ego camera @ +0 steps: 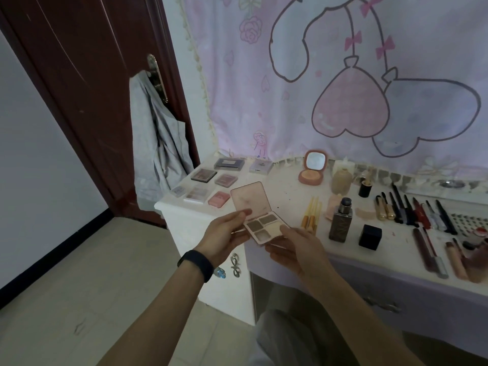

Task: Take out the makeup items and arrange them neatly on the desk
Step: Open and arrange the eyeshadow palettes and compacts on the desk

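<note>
Nearest: the left hand [224, 233], a black wristband [196, 261] on its wrist, is gripping the left edge of an open pink eyeshadow palette [261, 220], its thumb lying on the lower part of the raised lid. The right hand [295, 249] is holding the same palette from below and to the right, thumb pressing on the tray's right rim, fingers curling beneath. The palette is hovering between both hands, over the front edge of the white desk [285, 191]. Its four pans are facing up and its lid is tilting away from the person.

Just beyond the right hand, a bundle of yellow sticks [311, 213] is lying flat. To their right a dark square bottle [340, 223] is standing upright, with a black cube cap [370, 236] sitting near it. Further right, a row of pencils [414, 211] and slim tubes is lying side by side.

Beyond the left hand, a cluster of closed palettes [202, 174] is lying flat on the desk's corner. Beyond both hands, an open peach compact [314, 167] is showing its mirror.

Farthest: a pink cartoon cloth [343, 48] is hanging behind the desk. Left of it, a grey garment [155, 143] is hanging on the handle of a dark door [87, 75].
</note>
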Demonstrator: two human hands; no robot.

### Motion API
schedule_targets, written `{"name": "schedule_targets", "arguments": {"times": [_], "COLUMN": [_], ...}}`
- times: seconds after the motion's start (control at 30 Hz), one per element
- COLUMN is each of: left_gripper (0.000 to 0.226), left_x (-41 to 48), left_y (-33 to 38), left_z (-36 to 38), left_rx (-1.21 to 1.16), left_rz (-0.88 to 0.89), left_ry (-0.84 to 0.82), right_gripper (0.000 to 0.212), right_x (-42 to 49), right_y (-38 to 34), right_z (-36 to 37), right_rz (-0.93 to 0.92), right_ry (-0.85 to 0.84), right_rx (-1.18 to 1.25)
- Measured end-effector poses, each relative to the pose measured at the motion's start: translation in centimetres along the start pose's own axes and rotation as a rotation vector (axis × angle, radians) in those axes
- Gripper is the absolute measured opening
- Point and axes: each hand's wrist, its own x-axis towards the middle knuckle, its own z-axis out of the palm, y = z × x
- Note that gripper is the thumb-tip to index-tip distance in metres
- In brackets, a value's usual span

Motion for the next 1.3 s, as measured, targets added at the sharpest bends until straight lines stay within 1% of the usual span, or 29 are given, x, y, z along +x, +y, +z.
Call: {"name": "schedule_targets", "arguments": {"times": [0.1,0.17,0.23,0.33,0.4,0.47,0.6,0.63,0.7,0.8,0.9,1.0,1.07,1.13,1.2,1.23,1.3], "left_gripper": [0.027,0.031,0.041,0.044,0.039,0.035,0.037,0.038,0.041,0.034,0.033,0.042,0.044,0.037,0.031,0.031,0.040], "left_x": [0.1,0.2,0.4,0.2,0.1,0.3,1.3,1.5,1.8,2.3,2.5,2.7,2.8,3.2,3.7,4.2,5.1], "left_y": [0.9,1.2,1.4,1.7,2.1,2.3,2.6,2.6,2.7,2.5,2.6,3.0,3.2,3.2,3.0,2.9,2.7], "left_z": [-0.2,0.4,1.1,2.2,3.0,3.6,4.6,4.8,5.3,6.1,6.8,7.2,7.5,7.5,7.4,7.4,7.1], "left_rx": [0.064,0.117,0.232,0.433,0.507,0.554,0.712,0.735,0.781,0.831,0.848,0.852,0.854,0.841,0.880,0.913,0.957], "left_rz": [-0.037,-0.046,-0.055,-0.055,-0.052,-0.044,-0.027,-0.020,0.001,0.032,0.025,0.008,0.002,-0.001,0.016,0.030,0.032], "left_ry": [-0.019,0.037,0.084,0.011,-0.043,-0.059,0.004,0.018,0.041,0.036,0.011,-0.007,-0.001,0.005,0.031,0.050,0.086], "right_gripper": [0.019,0.018,0.014,0.010,0.013,0.017,0.031,0.030,0.021,0.015,0.017,0.022,0.025,0.024,0.023,0.024,0.024], "right_x": [0.0,0.0,0.0,0.1,0.2,0.1,-0.2,-0.1,0.0,0.0,0.2,0.3,0.1,-0.2,-1.1,-1.8,-3.4], "right_y": [0.0,0.3,0.7,1.5,2.0,2.4,2.5,2.5,2.4,2.3,2.1,1.9,1.5,1.4,1.7,1.9,2.1], "right_z": [-0.7,-0.6,-0.3,0.0,0.0,0.3,0.2,0.0,-0.6,-1.4,-2.0,-2.6,-2.8,-3.0,-3.8,-4.6,-6.6], "right_rz": [-0.012,-0.045,-0.101,-0.194,-0.229,-0.258,-0.346,-0.353,-0.357,-0.381,-0.388,-0.404,-0.413,-0.425,-0.428,-0.442,-0.532], "right_ry": [0.006,0.011,0.042,0.097,0.087,0.051,0.037,0.044,0.052,0.070,0.092,0.099,0.087,0.070,0.071,0.092,0.179], "right_rx": [-0.001,-0.003,0.004,-0.047,-0.078,-0.072,-0.127,-0.132,-0.130,-0.169,-0.175,-0.167,-0.185,-0.275,-0.330,-0.374,-0.560]}}
